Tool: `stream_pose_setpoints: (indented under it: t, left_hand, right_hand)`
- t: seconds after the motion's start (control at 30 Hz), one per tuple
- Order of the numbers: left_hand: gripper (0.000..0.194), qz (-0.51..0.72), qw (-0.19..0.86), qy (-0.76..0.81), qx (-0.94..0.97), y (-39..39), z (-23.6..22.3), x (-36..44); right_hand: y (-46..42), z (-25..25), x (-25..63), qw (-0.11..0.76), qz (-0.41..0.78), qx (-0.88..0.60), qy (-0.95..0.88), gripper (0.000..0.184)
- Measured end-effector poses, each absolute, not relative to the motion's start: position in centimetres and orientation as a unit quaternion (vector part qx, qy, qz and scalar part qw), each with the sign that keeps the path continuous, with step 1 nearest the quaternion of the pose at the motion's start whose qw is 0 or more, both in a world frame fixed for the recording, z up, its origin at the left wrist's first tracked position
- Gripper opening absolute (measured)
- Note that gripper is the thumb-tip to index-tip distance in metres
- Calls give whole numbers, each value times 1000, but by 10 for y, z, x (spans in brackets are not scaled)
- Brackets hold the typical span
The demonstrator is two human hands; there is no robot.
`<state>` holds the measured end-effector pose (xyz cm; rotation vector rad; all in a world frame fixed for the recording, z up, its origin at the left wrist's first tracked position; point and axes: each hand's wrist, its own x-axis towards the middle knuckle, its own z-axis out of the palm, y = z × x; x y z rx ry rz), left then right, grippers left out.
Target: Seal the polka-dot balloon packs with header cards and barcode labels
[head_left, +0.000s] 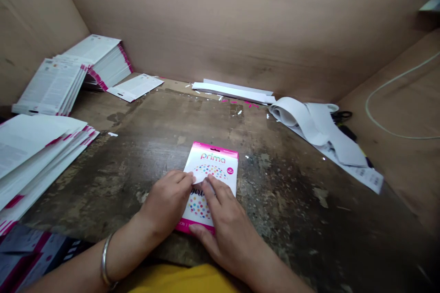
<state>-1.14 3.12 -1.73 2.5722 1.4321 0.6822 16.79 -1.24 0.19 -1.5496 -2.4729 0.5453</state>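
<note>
A flat white pack with pink ends [232, 165] lies on the table in front of me, printed "prima" with coloured dots and dark script. My left hand [168, 201] is closed in a pinch over its left side. A small white piece [198, 177], sticker-like, shows at those fingertips; its kind is unclear. My right hand [228, 219] rests across the lower right of the pack, fingers stretched out and thumb apart near the bottom edge. Its fingertips press close to the left ones. Both hands cover part of the print.
Stacks of white and pink packs [103, 50] stand at the back left, with more packs [37, 146] at the left edge. One pack [135, 87] lies singly. White strips [233, 91] lie along the back wall. A curled label roll [316, 128] lies right, beside dark-handled scissors [342, 115].
</note>
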Motion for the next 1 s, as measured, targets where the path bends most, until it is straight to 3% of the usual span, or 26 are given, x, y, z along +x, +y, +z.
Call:
stream_pose_setpoints:
  t: [0.27, 0.47, 0.6, 0.7, 1.0]
  left_hand:
    - [20, 269, 86, 501, 818, 31, -18, -13]
    - [21, 298, 278, 648, 643, 41, -9, -25]
    - [22, 355, 397, 661, 528, 44, -8, -25]
    - [22, 353, 374, 665, 541, 42, -8, -21]
    - [19, 294, 130, 530, 785, 32, -14, -17]
  right_hand:
    - [-18, -2, 180, 66, 142, -519, -841, 66]
    - [-18, -6, 179, 55, 137, -526, -837, 68]
    - [-19, -8, 179, 57, 126, -524, -841, 68]
    - [-19, -8, 179, 61, 123, -525, -840, 69]
    - [-18, -8, 177, 59, 130, -527, -838, 68]
